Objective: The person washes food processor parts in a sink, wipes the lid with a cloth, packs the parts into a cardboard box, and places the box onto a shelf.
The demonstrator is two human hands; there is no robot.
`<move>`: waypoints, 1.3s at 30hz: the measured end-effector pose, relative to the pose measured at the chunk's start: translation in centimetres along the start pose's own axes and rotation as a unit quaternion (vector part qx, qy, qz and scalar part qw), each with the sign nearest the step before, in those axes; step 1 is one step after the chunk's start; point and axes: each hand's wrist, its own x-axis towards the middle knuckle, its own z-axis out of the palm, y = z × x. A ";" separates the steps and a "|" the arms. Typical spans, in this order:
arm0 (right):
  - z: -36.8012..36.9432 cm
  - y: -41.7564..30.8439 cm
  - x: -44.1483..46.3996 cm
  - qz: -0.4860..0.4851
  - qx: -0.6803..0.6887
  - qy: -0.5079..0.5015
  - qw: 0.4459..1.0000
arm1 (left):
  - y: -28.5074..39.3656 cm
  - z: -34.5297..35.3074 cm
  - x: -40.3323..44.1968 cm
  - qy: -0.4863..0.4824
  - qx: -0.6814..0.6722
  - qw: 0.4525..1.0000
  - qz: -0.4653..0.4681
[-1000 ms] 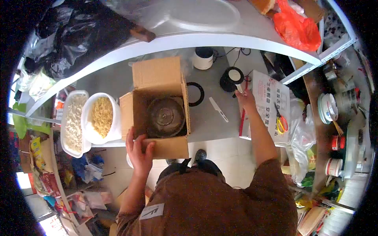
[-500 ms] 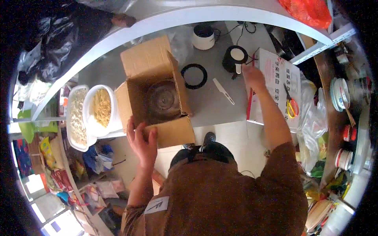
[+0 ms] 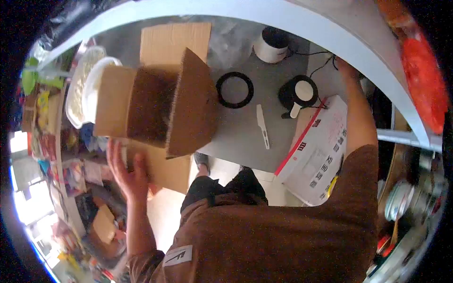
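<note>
An open cardboard box (image 3: 198, 111) stands at the left of the grey table with its flaps out; its inside is dark. My left hand (image 3: 128, 172) is at the box's near edge beside a lowered flap, fingers and thumb apart, slightly blurred. My right hand (image 3: 348, 70) reaches to the back right, by a black cable (image 3: 322, 67); its fingers are mostly hidden. Nearer the middle are a black appliance with a round pale top (image 3: 304, 92), a black ring (image 3: 235, 89), a white plastic knife-like tool (image 3: 263, 127) and a white-and-black cylindrical device (image 3: 271, 45).
A white printed carton (image 3: 314, 153) lies along the table's right side, scissors with a yellow handle (image 3: 332, 185) on it. Two white tubs (image 3: 78, 89) stand at the left. A pale shelf edge (image 3: 264, 12) arches above, with a red bag (image 3: 424, 85) on the right.
My right hand has moved from the black appliance to the back right. The view has turned and shifted. The box looks more tilted, and the round clear thing inside no longer shows.
</note>
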 end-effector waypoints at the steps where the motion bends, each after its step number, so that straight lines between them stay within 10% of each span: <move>1: 0.7 0.4 1.7 -0.008 -0.006 -0.004 1.000 | 0.4 -0.2 -0.6 0.023 -0.003 1.000 -0.019; 8: 4.7 1.9 7.7 -0.042 -0.013 -0.023 0.999 | 0.8 -4.9 -8.6 0.087 0.131 0.975 -0.155; 13: 6.7 1.7 9.8 -0.050 -0.002 -0.033 0.998 | 1.8 -5.3 -13.6 0.150 -0.027 0.907 -0.394; 39: 8.3 2.0 11.5 -0.065 0.033 -0.052 0.996 | 0.7 -2.5 -20.7 -0.061 0.135 0.951 -0.272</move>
